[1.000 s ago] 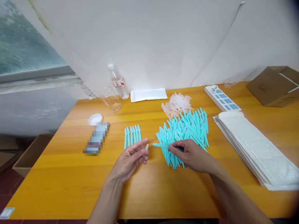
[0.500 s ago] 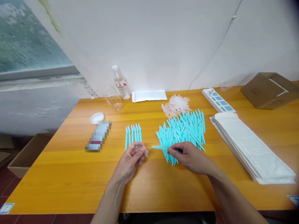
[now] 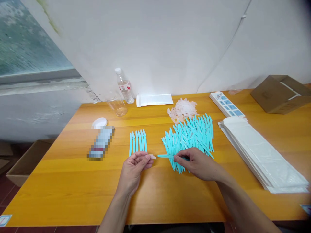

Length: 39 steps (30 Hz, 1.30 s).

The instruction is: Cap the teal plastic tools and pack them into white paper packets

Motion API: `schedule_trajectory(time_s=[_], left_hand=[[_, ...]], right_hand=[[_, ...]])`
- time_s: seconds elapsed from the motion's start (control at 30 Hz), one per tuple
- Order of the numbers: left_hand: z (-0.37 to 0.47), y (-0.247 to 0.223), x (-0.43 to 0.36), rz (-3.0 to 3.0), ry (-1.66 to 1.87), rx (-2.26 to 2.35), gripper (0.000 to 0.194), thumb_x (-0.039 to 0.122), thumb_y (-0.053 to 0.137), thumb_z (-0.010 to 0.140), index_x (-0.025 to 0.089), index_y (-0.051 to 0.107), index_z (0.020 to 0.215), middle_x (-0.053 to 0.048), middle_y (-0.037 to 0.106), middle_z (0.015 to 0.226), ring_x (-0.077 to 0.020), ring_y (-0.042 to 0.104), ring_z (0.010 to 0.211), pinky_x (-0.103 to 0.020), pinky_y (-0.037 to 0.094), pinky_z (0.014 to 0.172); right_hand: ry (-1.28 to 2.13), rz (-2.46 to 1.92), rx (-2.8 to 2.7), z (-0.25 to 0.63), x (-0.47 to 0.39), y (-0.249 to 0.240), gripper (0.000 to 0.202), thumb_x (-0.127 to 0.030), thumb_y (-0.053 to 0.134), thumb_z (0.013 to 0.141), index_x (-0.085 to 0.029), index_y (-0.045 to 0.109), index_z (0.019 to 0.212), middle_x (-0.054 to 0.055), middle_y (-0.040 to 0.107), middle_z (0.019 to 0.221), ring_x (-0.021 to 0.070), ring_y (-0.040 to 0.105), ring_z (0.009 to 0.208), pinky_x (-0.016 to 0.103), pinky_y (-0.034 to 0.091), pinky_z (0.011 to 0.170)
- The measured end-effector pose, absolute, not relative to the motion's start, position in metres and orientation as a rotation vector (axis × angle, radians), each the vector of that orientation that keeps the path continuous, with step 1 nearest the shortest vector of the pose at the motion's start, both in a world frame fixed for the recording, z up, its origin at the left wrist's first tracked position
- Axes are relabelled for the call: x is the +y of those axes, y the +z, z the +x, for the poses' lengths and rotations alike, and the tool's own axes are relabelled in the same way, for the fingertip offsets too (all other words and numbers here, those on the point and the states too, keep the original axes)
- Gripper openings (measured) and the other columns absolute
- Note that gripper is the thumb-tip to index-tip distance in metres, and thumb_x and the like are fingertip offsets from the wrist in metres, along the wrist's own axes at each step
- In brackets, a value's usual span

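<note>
And here comes the turn: in the left hand (image 3: 133, 170), the small translucent piece (image 3: 153, 157), nearly upright a second ago and slanting down half a second ago, now swings almost level, its narrow end aimed toward the right hand (image 3: 198, 164)! The left fingers, spread wide with the index stretched out at first, are now curled in close around it. And look at that gap beyond the left fingertips, clear before, now narrowed, the piece just beside the tip of the right hand's teal stick (image 3: 165, 156)
</note>
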<state>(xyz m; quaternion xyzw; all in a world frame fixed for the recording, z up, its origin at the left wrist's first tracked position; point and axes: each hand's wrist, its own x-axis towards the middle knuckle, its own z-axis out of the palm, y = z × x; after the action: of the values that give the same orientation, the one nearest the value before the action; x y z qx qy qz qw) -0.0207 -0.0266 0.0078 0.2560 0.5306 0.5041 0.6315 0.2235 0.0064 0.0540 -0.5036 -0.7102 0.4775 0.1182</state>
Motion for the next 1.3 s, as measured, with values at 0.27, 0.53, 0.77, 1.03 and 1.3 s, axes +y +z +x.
schedule_trajectory(time_s=[0.27,0.53,0.77,1.03,1.3], left_hand=[[-0.020,0.005,-0.035,0.712,1.168,1.320,0.034,0.035,0.081,0.073,0.019,0.076,0.103,-0.007,0.078,0.094,-0.0147,0.071,0.081,-0.026,0.057,0.081],[-0.025,0.018,-0.042,1.039,1.064,1.403,0.029,0.040,0.073,0.080,0.020,0.078,0.101,-0.003,0.071,0.076,-0.0135,0.064,0.066,-0.024,0.054,0.068],[-0.026,0.018,-0.038,1.036,0.987,1.359,0.034,0.044,0.071,0.082,0.019,0.076,0.106,-0.004,0.071,0.078,-0.0142,0.065,0.069,-0.025,0.055,0.069],[-0.020,0.016,-0.034,0.875,0.940,1.357,0.040,0.051,0.070,0.081,0.014,0.077,0.095,-0.010,0.074,0.086,-0.0174,0.068,0.075,-0.024,0.054,0.062],[-0.003,0.023,-0.030,0.912,0.846,1.303,0.039,0.050,0.070,0.081,0.014,0.076,0.094,-0.010,0.075,0.082,-0.0164,0.068,0.071,-0.026,0.055,0.066]], right_hand=[[1.397,-1.453,-2.073,0.224,0.007,0.052,0.037,-0.039,0.044,0.093,-0.019,0.048,0.062,-0.004,0.037,0.058,0.0106,0.034,0.054,0.025,0.025,0.051],[1.379,-1.461,-2.081,0.223,0.005,0.053,0.037,-0.039,0.044,0.092,-0.020,0.047,0.061,-0.004,0.037,0.057,0.0107,0.034,0.054,0.026,0.025,0.051],[1.350,-1.437,-2.125,0.221,0.006,0.054,0.039,-0.038,0.043,0.093,-0.020,0.043,0.059,-0.004,0.033,0.057,0.0106,0.031,0.054,0.026,0.023,0.051],[1.353,-1.437,-2.145,0.219,0.008,0.053,0.039,-0.041,0.043,0.093,-0.019,0.048,0.060,-0.004,0.036,0.056,0.0107,0.033,0.054,0.026,0.023,0.050],[1.352,-1.426,-2.179,0.217,0.005,0.051,0.040,-0.040,0.042,0.095,-0.019,0.050,0.062,-0.004,0.034,0.057,0.0103,0.031,0.055,0.026,0.022,0.051]])
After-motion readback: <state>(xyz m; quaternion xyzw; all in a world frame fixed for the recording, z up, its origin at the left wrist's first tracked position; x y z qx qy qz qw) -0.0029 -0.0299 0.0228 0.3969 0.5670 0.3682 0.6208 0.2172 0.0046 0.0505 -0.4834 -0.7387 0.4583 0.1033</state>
